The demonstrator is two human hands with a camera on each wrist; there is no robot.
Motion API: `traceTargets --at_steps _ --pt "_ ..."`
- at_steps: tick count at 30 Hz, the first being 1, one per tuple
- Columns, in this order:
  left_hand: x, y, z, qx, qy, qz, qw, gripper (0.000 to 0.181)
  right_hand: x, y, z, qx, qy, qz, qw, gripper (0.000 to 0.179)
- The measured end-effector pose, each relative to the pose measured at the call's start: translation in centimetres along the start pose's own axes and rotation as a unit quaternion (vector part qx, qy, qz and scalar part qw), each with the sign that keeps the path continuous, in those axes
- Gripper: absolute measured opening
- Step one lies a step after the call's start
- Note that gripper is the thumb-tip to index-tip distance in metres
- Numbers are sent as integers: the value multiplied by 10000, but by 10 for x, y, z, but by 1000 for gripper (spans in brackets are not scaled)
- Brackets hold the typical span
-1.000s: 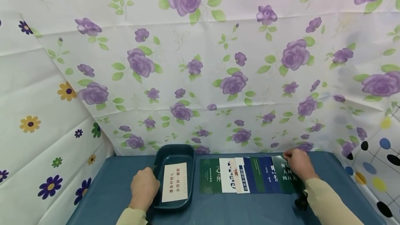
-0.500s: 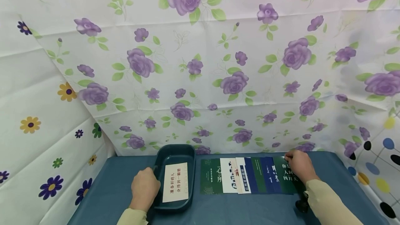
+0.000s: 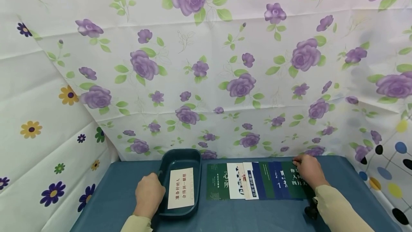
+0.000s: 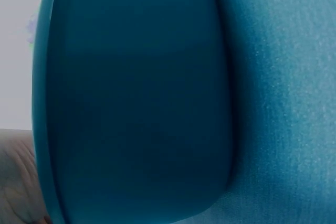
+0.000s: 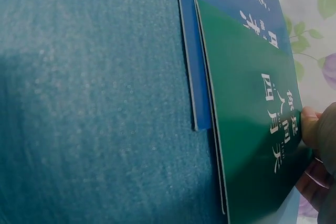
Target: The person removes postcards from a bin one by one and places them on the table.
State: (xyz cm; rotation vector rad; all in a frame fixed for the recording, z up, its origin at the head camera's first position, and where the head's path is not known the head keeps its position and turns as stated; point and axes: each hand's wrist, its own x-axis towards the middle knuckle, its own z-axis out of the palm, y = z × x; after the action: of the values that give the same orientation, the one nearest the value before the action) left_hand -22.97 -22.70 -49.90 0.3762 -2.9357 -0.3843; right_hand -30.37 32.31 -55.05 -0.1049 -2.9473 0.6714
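Observation:
My left hand (image 3: 150,192) grips the left rim of a dark teal tray (image 3: 197,203), whose wall (image 4: 142,103) fills much of the left wrist view. In the tray lies a cream card (image 3: 181,188) with red characters. To the tray's right, several cards overlap in a row. At the row's right end is a dark green card (image 5: 252,119) with white characters, overlapping the blue card (image 5: 231,3) beside it. My right hand (image 3: 308,170) pinches the green card near its far right corner, thumb on its face and the other fingers partly hidden.
The row also holds a green card (image 3: 216,182) at its left end and a white card (image 3: 232,182). A blue cloth (image 3: 238,216) covers the table. Flowered sheets (image 3: 206,92) stand behind and at the sides. A black object (image 3: 310,212) sits under the right wrist.
The green card in my right hand has shifted very slightly and now lies straighter along the row. My left hand and the tray stay nearly still.

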Motion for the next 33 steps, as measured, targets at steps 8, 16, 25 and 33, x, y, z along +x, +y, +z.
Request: traceTargets --at_steps 8,16,25,33 --pt "-2 1 0 -14 49 10 10000 13 -2 0 -2 14 -51 52 10000 24" --pt "-2 2 0 5 13 -7 10000 13 -1 1 -3 0 -68 51 10000 27" --pt "-2 1 -2 -17 -89 7 10000 13 5 -5 0 157 -134 84 9998 33" --pt "0 0 -1 -39 -167 -29 9998 12 3 -30 -8 194 35 -153 9997 39"
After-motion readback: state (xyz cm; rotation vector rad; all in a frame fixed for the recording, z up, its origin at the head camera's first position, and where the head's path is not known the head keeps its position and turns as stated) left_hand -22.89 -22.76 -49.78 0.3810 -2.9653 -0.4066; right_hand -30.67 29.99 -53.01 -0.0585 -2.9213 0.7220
